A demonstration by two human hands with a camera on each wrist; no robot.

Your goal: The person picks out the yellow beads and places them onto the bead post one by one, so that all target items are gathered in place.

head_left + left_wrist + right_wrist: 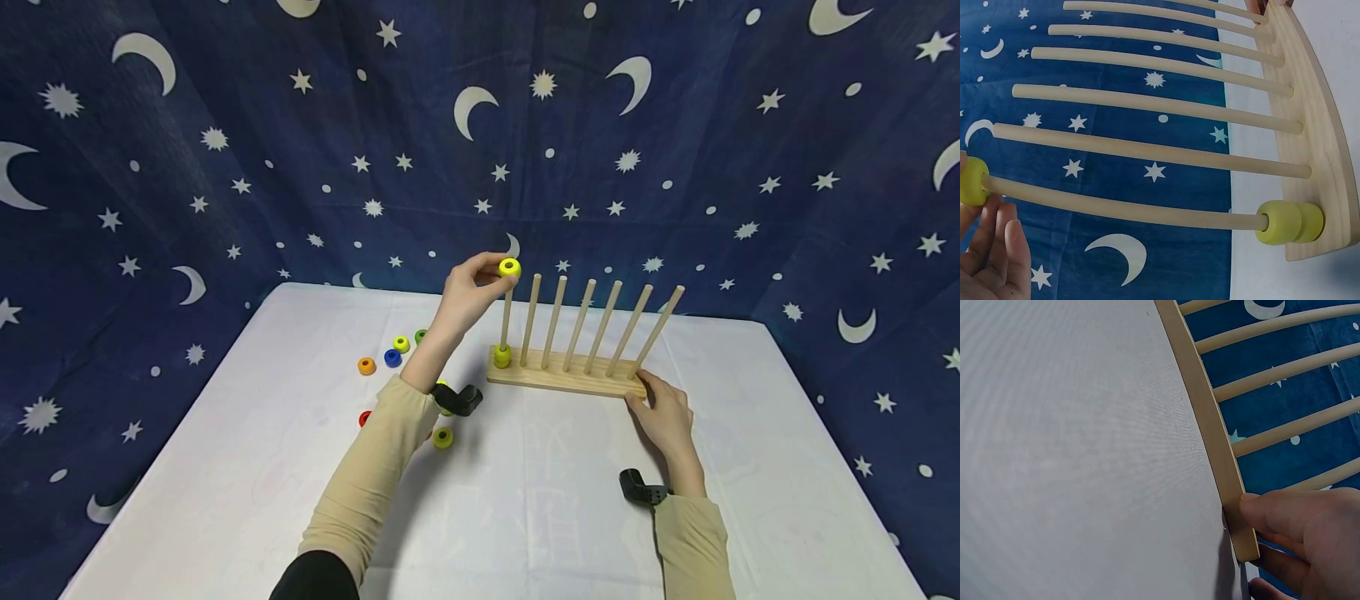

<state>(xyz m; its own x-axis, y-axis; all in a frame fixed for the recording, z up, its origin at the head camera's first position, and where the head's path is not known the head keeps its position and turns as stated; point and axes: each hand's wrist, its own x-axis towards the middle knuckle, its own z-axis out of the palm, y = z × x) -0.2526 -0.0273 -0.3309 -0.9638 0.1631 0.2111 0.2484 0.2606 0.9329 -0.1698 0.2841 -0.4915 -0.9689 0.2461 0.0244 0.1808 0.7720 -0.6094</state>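
My left hand pinches a yellow ring bead at the top of the leftmost peg of a wooden peg rack. In the left wrist view that bead meets the peg's tip, fingers and thumb around it. Two yellow beads are stacked at the foot of the same peg. The other pegs of the rack carry nothing. My right hand grips the right end of the base, its thumb on one face and fingers partly hidden behind.
Left of the rack lie loose beads on the white table: orange, blue, yellow, green, red and another yellow. My left forearm hides some. A dark blue star-patterned cloth hangs behind.
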